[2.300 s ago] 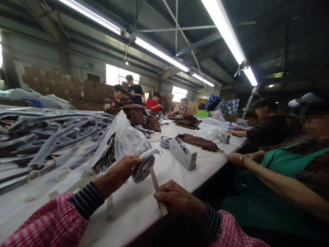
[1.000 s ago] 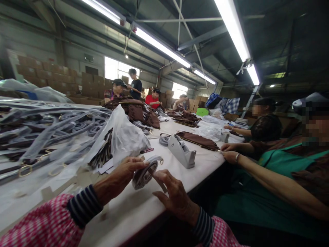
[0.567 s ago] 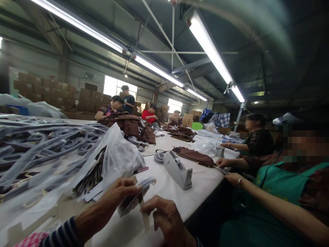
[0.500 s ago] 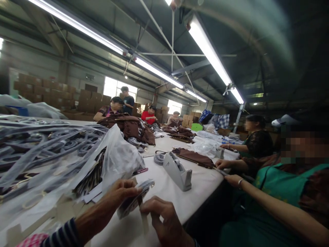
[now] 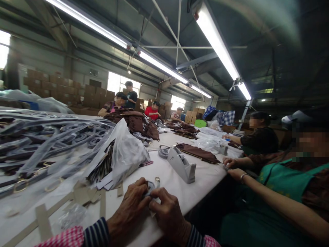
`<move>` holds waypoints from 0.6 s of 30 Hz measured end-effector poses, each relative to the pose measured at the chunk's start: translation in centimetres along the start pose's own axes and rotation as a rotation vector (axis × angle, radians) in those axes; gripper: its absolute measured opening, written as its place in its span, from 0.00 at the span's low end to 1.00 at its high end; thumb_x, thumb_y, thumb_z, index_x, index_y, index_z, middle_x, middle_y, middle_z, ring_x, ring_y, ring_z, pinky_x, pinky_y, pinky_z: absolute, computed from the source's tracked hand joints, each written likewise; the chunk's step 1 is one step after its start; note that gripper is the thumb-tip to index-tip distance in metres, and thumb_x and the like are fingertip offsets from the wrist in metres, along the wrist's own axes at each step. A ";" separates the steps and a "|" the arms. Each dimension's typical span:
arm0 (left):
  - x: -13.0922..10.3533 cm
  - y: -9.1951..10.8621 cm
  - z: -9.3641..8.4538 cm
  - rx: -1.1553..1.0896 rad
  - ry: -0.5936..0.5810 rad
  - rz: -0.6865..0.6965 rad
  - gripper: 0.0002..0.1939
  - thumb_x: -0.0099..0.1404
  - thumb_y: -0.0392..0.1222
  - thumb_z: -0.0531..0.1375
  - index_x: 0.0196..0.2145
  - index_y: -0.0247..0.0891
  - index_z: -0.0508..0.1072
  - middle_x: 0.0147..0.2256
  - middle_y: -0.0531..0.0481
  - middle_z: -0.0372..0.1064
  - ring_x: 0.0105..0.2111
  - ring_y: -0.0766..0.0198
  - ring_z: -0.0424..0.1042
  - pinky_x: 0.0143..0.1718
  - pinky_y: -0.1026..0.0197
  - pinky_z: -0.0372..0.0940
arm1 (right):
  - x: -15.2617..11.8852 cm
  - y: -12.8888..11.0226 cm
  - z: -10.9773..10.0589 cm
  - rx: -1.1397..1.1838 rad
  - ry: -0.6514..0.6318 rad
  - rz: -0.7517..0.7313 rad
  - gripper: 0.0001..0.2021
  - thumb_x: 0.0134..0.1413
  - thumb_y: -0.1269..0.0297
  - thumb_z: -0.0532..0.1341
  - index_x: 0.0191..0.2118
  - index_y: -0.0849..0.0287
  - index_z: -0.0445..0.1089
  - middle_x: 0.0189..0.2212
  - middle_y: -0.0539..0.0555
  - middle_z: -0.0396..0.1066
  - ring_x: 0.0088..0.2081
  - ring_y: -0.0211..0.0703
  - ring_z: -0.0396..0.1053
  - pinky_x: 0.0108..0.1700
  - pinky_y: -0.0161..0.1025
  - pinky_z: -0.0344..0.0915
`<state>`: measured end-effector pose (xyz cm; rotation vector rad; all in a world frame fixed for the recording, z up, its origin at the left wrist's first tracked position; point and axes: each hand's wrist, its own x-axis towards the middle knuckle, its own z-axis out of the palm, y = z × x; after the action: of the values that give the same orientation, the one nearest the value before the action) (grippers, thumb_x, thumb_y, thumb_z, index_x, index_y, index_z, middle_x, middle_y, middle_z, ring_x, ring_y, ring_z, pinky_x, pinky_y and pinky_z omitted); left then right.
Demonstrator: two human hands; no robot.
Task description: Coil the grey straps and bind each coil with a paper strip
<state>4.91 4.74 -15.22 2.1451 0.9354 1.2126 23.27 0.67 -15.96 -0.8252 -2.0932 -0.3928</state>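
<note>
My left hand (image 5: 132,202) is closed on a small coiled strap (image 5: 151,187) wrapped in clear plastic, low over the white table. My right hand (image 5: 168,209) meets it from the right, thumb and fingers pinched at the coil's near side. Most of the coil is hidden by my fingers; a metal clasp (image 5: 157,179) sticks out beyond them. A bit of beige strip shows under my right fingers. The grey tape dispenser (image 5: 181,164) stands just ahead, with another coiled strap (image 5: 163,153) beside it.
Plastic-wrapped straps (image 5: 51,137) are heaped at left. A plastic bag (image 5: 128,147) lies ahead, beige strips (image 5: 43,221) at lower left. A brown bag (image 5: 197,153) lies near a co-worker's hands (image 5: 235,169) at right; other people sit farther along the table.
My hands have come together around the coiled strap, which is now lower and mostly covered. The beige strip hanging from my right hand is now largely hidden. The view has shifted slightly.
</note>
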 end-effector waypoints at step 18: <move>0.4 1.9 0.0 0.117 -0.114 -0.009 0.13 0.63 0.41 0.55 0.21 0.41 0.59 0.30 0.48 0.64 0.33 0.58 0.64 0.36 0.55 0.57 | -0.4 0.4 -0.7 0.091 -0.128 0.026 0.09 0.62 0.74 0.60 0.32 0.57 0.75 0.40 0.56 0.78 0.39 0.42 0.76 0.40 0.35 0.70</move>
<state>5.64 3.80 -13.69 2.2726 0.9871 1.0419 24.17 0.45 -15.86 -0.8422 -2.1982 -0.2342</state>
